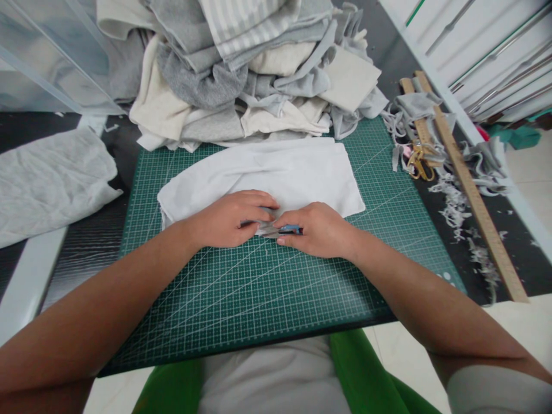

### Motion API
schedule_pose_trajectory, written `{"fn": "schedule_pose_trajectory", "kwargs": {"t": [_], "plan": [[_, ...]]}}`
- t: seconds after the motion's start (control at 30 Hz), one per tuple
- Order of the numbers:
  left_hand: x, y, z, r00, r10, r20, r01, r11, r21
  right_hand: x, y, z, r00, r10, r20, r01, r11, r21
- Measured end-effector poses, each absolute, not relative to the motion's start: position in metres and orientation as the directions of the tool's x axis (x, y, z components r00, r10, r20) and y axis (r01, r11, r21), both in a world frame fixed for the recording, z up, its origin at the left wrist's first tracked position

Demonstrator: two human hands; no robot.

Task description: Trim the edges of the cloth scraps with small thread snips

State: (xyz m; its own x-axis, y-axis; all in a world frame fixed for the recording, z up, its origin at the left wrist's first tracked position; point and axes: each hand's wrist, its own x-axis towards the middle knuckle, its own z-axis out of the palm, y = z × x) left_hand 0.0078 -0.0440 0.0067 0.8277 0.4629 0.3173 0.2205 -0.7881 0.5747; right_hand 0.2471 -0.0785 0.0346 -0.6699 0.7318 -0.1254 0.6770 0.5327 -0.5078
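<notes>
A folded white cloth lies across the upper part of the green cutting mat. At the cloth's near edge, my left hand is closed, with a bit of the fabric pinched between thumb and fingers. Just to its right, my right hand is closed around small blue-handled snips. The metal blades point left, toward the pinched fabric and close to my left fingertips. My palm hides part of the snips' handle.
Behind the cloth rises a heap of grey and cream fabrics. A pale grey cloth lies at the left. On the right are wooden rulers, gold-handled scissors and thread scraps. A translucent bin stands at the upper left.
</notes>
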Motion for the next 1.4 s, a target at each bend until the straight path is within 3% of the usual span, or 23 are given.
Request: {"fn": "schedule_pose_trajectory", "kwargs": {"t": [0.87, 1.4], "plan": [[0.006, -0.043, 0.007, 0.827, 0.467, 0.313, 0.214, -0.776, 0.594, 0.240, -0.084, 0.034, -0.696, 0.705, -0.136, 0.684, 0.595, -0.422], [0.006, -0.042, 0.006, 0.827, 0.455, 0.331, 0.199, -0.787, 0.584, 0.242, -0.082, 0.031, -0.683, 0.723, -0.103, 0.661, 0.552, -0.507]]}}
